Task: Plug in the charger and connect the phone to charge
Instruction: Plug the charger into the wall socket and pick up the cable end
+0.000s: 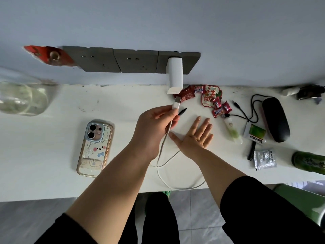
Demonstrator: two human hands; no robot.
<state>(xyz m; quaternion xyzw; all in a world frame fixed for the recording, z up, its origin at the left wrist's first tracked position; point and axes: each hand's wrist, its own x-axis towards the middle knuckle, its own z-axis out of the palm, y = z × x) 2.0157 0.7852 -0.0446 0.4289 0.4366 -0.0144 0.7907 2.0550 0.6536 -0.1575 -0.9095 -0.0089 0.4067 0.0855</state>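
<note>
A white charger block [174,74] sits plugged into the rightmost of three grey wall sockets [190,62]. My left hand [154,125] pinches the white cable [175,184] just behind its USB plug [176,103], which is a short way below the charger's port and not touching it. The cable loops down to the desk's front edge. My right hand [195,136] lies flat on the desk with fingers spread, holding nothing. The phone [95,147], in a clear cartoon case, lies face down to the left of my left hand.
Red snack wrappers [209,97] lie under the charger. To the right are a black glasses case [276,118], a black cable [249,111], a small bottle [232,129], packets and a green bottle [309,162]. A clear plastic container [22,97] stands far left. A black pen [182,111] lies by my left thumb.
</note>
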